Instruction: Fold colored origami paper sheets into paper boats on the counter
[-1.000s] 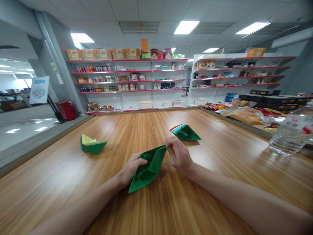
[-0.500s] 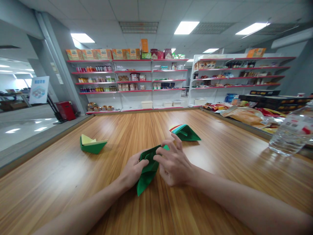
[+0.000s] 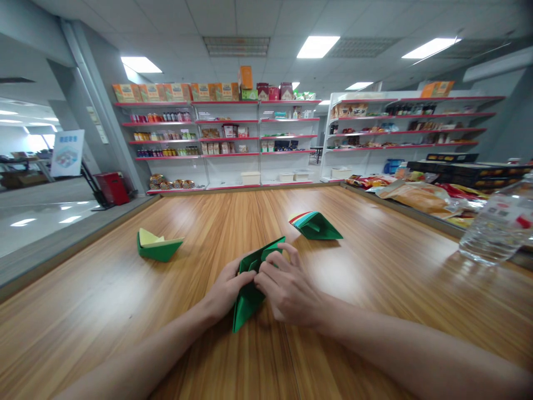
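Note:
A folded green paper boat (image 3: 249, 303) is tilted between my hands above the table's near middle. My left hand (image 3: 227, 289) grips its left side, thumb on the inner fold and fingers hidden behind. Over the right side, my right hand (image 3: 287, 286) has its fingers bent onto the paper near my left thumb. Farther left on the table stands a paper boat, green outside and pale yellow inside (image 3: 160, 251). Beyond my right hand lies a green folded paper piece (image 3: 322, 229) with red, white and blue layers along one edge.
The wooden table (image 3: 104, 311) has a raised rim. At its right stand a clear plastic bottle (image 3: 491, 233), snack packets (image 3: 410, 195) and stacked black boxes (image 3: 466, 172). Stocked shelves (image 3: 229, 139) line the back, and a sign (image 3: 66, 154) stands at the left.
My right hand has shifted slightly left and down, its fingers curling closer to my left thumb. More of the held boat's upper right end shows. The other paper pieces have stayed put.

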`<state>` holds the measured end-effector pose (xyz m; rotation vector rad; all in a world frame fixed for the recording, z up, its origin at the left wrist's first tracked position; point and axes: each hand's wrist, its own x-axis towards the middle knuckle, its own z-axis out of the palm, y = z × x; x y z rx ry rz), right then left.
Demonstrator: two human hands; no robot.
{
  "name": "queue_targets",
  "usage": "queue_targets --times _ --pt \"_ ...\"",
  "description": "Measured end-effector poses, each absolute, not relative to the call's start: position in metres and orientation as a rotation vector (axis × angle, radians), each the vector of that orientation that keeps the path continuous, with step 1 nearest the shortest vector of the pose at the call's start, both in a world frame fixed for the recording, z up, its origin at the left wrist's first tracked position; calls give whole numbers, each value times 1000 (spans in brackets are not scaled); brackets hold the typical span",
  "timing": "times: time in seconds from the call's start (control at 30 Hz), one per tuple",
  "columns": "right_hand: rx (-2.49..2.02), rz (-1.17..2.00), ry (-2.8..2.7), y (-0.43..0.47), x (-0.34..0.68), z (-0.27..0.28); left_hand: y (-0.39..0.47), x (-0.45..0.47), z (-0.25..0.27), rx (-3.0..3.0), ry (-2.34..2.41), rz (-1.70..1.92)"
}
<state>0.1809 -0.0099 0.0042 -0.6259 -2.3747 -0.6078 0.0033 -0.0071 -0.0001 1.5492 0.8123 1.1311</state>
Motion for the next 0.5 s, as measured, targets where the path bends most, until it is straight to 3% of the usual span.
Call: queue_targets --times 0.3,0.5 --pt "-633 -475 -2147 -6 185 4 -4 1 5 1055 807 1175" --pt "-785 -448 -2244 0 188 4 5 -3 -7 1136 909 1418"
